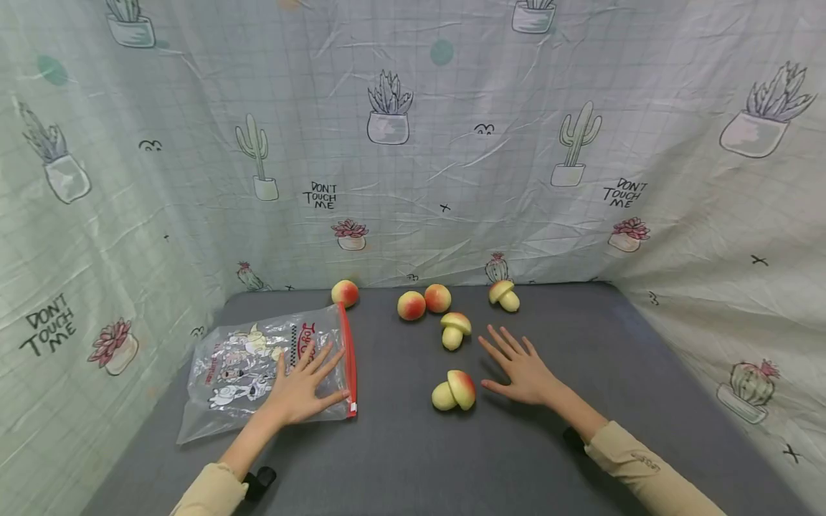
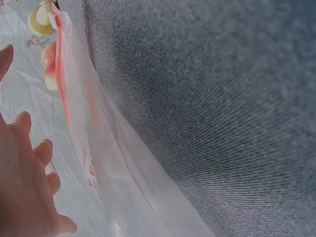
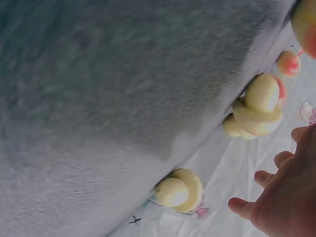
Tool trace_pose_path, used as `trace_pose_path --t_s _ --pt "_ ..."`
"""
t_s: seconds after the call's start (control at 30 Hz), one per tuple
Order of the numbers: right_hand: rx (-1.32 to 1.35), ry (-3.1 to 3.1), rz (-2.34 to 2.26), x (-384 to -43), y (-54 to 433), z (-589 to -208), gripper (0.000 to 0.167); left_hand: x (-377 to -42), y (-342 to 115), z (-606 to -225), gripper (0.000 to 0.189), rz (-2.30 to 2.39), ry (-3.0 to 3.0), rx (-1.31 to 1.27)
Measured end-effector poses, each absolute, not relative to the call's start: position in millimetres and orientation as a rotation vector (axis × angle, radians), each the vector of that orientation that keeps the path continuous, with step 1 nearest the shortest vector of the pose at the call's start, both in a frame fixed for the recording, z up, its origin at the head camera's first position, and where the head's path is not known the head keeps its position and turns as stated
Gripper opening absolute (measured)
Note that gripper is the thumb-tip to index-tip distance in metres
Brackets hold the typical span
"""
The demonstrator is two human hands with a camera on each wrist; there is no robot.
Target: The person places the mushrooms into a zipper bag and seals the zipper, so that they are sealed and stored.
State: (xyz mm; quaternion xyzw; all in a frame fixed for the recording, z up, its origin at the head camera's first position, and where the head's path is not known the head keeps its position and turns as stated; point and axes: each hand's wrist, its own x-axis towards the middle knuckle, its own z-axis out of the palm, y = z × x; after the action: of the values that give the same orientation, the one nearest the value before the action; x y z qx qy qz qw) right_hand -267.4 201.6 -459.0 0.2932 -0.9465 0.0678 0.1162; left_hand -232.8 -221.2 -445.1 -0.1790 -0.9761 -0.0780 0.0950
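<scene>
My left hand (image 1: 298, 393) spreads its fingers above a clear plastic zip bag (image 1: 252, 369) with a red zip edge and printed cartoon figures. In the left wrist view the bag (image 2: 116, 163) lies beyond the palm, and the hand holds nothing. Over the table to the right, my right hand (image 1: 524, 374) is also spread and holds nothing. Just left of its thumb lies a toy mushroom (image 1: 454, 391) on its side. Beyond its fingertips are a second toy mushroom (image 1: 455, 331) and a third toy mushroom (image 1: 504, 295).
Three red-and-yellow toy peaches lie towards the back: one peach (image 1: 345, 293) behind the bag's zip edge, another peach (image 1: 411, 306) beside a third peach (image 1: 437, 298). A cactus-print curtain (image 1: 439, 165) encloses the dark grey table (image 1: 400, 459) at the back and sides.
</scene>
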Motion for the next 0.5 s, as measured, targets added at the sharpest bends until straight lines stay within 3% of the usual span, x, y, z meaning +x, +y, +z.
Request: trace_pose_path --t_s 0.5 --pt "0.987 -2.727 0.289 -246.9 176.2 -437.7 0.069 -217.6 -215.3 -446.1 0.075 -0.148 -2.878 -0.602"
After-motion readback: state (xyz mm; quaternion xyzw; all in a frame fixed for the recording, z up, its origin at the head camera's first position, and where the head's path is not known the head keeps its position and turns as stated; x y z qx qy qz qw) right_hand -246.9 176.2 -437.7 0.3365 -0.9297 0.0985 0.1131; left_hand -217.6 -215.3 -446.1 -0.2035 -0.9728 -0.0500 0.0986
